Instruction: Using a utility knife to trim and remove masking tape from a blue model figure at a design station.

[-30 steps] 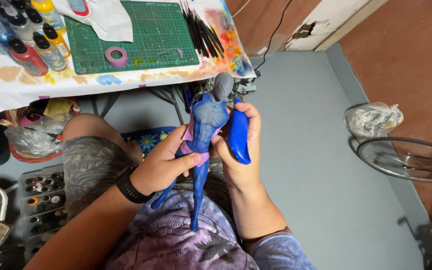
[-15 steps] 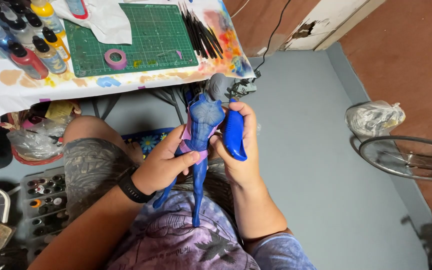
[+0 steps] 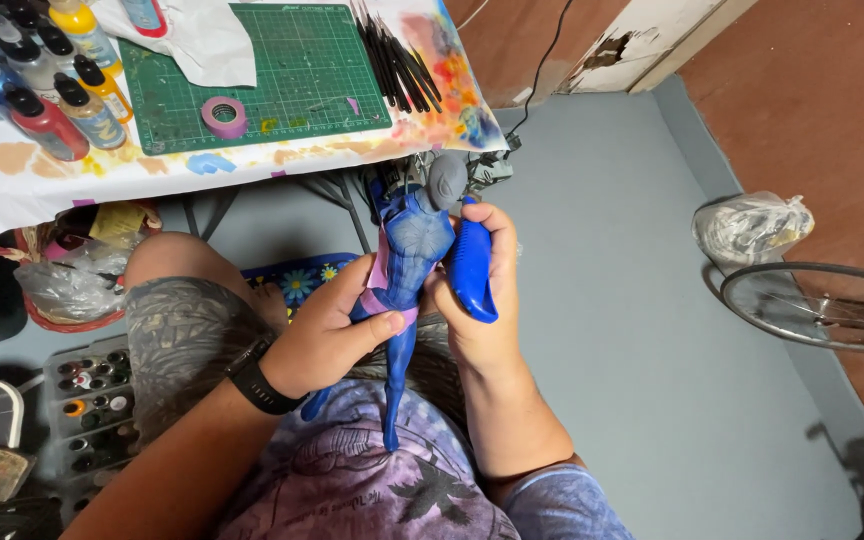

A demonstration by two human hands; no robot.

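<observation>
A blue-painted human figurine with a grey head and pink tape around its waist is held upright over my lap. My left hand, with a black watch on the wrist, grips it at the waist and hips. My right hand holds a blue handled tool pressed against the figurine's right side, near its arm. The figurine's legs hang down between my forearms.
A paint-stained table holds a green cutting mat, a roll of purple tape, paint bottles, black brushes and white paper. A tray of small paint pots lies at the left. A bicycle wheel and plastic bag are at the right.
The figurine and both hands have stayed almost still; the view has shifted slightly.
</observation>
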